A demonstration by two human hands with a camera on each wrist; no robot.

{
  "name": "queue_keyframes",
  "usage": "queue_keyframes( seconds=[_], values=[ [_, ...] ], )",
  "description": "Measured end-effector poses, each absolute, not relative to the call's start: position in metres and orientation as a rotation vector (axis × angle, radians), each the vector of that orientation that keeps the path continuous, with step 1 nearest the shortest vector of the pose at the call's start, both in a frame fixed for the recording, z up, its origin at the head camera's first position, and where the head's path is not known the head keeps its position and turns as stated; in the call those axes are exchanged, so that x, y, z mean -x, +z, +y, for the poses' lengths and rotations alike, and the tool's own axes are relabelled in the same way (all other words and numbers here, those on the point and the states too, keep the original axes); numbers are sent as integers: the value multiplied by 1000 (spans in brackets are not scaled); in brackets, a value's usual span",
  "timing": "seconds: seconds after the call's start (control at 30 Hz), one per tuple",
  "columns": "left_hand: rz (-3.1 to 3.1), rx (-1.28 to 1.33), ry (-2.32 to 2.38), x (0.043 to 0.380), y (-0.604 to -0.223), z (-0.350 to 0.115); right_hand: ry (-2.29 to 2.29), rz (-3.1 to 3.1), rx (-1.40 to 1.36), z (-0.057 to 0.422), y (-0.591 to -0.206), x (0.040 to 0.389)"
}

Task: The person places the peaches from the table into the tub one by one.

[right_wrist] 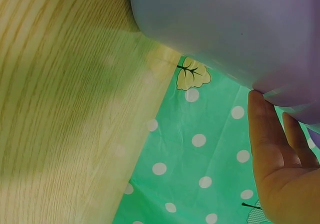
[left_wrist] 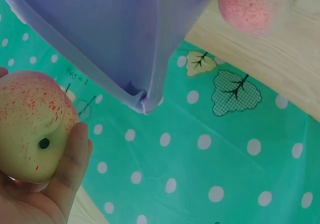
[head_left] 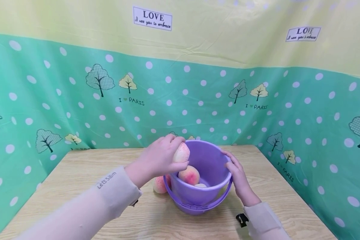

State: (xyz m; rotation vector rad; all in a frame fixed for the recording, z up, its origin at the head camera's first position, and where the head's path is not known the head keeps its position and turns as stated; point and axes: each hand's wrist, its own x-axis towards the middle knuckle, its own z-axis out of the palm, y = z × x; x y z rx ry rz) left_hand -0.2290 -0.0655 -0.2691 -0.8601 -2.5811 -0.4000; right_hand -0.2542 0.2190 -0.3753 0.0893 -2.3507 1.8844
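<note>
My left hand (head_left: 160, 156) holds a pale peach with red speckles (head_left: 181, 152) at the left rim of a purple bucket (head_left: 195, 196). In the left wrist view, fingers and thumb curve round this peach (left_wrist: 35, 129), and a dark dot shows at its stem end. My right hand (head_left: 240, 176) grips the bucket's right rim; the right wrist view has its fingers (right_wrist: 265, 129) against the outer wall. Inside the bucket lies a peach with a pink blush (head_left: 189, 175), beside a pale round piece (head_left: 201, 185) mostly hidden by the front wall.
Another pinkish peach (head_left: 160, 185) sits on the wooden table (head_left: 108, 183), close by the bucket's left side. The bucket's handle (head_left: 204, 209) hangs down in front. A green and yellow printed cloth (head_left: 168, 83) stands behind and along both sides of the table.
</note>
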Motion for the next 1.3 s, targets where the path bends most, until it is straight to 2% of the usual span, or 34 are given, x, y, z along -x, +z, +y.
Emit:
queue_keyframes(
  seconds=[1.3],
  values=[
    [-2634, 820, -492, 238, -293, -43, 1894, -2354, -101, 219, -374, 253]
  ],
)
